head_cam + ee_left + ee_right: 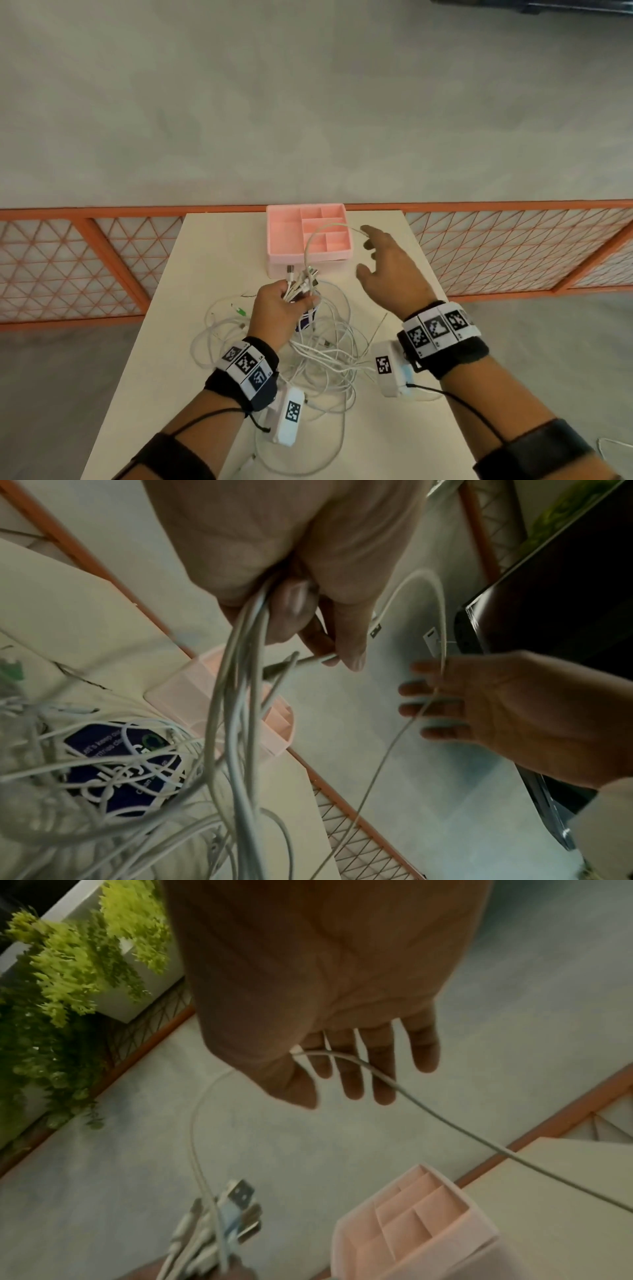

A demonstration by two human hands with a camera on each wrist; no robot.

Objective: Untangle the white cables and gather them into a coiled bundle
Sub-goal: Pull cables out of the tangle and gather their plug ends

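A: Where's the cable stuff sitting rn?

B: Most of the white cables (322, 346) are lying in a loose tangle on the table (212, 253), btwn the two wrists. The left hand (279, 308) is gripping a bunch of plug ends (305, 279), fingers curled round them, w/ the strands hanging down from the fist into the pile.

A: And the right?

B: The right hand (390, 270) is hovering above the table beside the pink organizer tray (274, 255), fingers spread and mostly straight. One loop (322, 236) is arching up from the left fist and running across those fingers. Looks draped, not pinched, tho the wrist view's blurry.

A: How's it going to handle?

B: Thin, light, floppy, I'd say. Not holding shape, so loops will be sliding off straight fingers. Smooth jacket, prob slippery. Plugs are the only stiff bits.

A: So grab where?

B: Keep gripping just behind the plugs w/ the left as the anchor, and close the right around the single strand near its arch. Pull gently; strands are crossing over a dark blue card (126, 767) in the pile, and snags look likely there.
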